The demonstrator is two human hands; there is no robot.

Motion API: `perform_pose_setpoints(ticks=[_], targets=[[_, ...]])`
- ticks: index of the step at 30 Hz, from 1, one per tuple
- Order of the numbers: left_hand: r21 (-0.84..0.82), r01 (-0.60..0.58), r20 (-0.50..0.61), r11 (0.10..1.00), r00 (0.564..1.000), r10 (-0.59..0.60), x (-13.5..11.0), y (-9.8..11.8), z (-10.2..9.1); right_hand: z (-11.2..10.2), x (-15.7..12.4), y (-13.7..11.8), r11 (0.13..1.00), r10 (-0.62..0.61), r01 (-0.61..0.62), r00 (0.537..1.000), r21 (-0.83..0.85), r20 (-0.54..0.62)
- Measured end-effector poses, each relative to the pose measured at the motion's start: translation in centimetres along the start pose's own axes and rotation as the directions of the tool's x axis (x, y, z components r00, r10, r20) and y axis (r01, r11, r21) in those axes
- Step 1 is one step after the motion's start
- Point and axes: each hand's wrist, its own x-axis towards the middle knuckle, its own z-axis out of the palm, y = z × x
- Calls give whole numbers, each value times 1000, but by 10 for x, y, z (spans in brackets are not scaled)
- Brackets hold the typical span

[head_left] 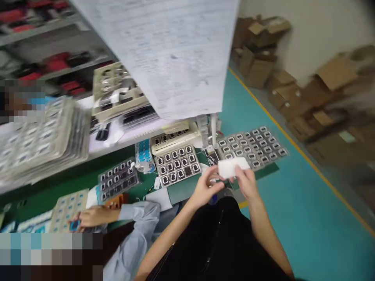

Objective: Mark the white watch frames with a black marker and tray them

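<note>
My left hand (205,186) and my right hand (245,180) are raised together over my lap, both pinching a small white rectangular pad (231,167) between the fingertips. Just beyond the hands lie moulded trays of small dark square parts: one (177,164) on the green bench top to the left, another (252,147) overhanging the bench end on the right. The picture is tilted and somewhat blurred.
A co-worker's hand (93,216) in a grey sleeve rests on a tray at lower left. A stack of empty trays (41,140) stands at left, a large printed sheet (172,54) hangs overhead, and cardboard boxes (295,93) line the wall beside the teal floor (293,218).
</note>
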Motion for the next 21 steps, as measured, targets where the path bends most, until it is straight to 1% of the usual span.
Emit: perform_pose_setpoints(ticks=[1, 3, 5, 7, 9, 11, 13, 15, 18, 19, 21], targets=[[-35, -3, 18, 999, 1000, 3, 6, 11, -3, 2, -18, 1, 999, 25, -23, 997, 35, -76], [-62, 8, 17, 998, 1000, -7, 10, 27, -10, 16, -45, -1, 994, 59, -41, 982, 103, -178], [-56, 29, 4, 998, 1000, -29, 5, 36, -15, 30, -67, -5, 987, 82, -43, 966, 157, -247], [-40, 64, 9, 997, 998, -63, -8, 38, -18, 37, -93, -5, 980, 103, -42, 943, 194, -316], [-22, 112, 41, 994, 993, -111, -24, 34, -16, 39, -122, -3, 974, 132, -46, 911, 222, -392], [1, 163, 85, 987, 983, -162, -38, 26, -10, 41, -150, 3, 966, 170, -56, 875, 254, -453], [33, 202, 124, 979, 971, -204, -49, 17, -2, 44, -171, 11, 954, 206, -64, 851, 294, -483], [80, 218, 149, 973, 962, -228, -56, 6, 4, 47, -184, 20, 940, 231, -63, 843, 336, -486], [189, 176, 184, 966, 960, -211, -57, -8, 17, 42, -191, 36, 919, 255, -50, 832, 391, -492], [231, 142, 207, 962, 959, -192, -55, -11, 23, 36, -193, 42, 912, 264, -46, 825, 406, -499], [303, 62, 273, 951, 950, -149, -49, -18, 41, 16, -196, 54, 900, 285, -43, 810, 433, -512]])
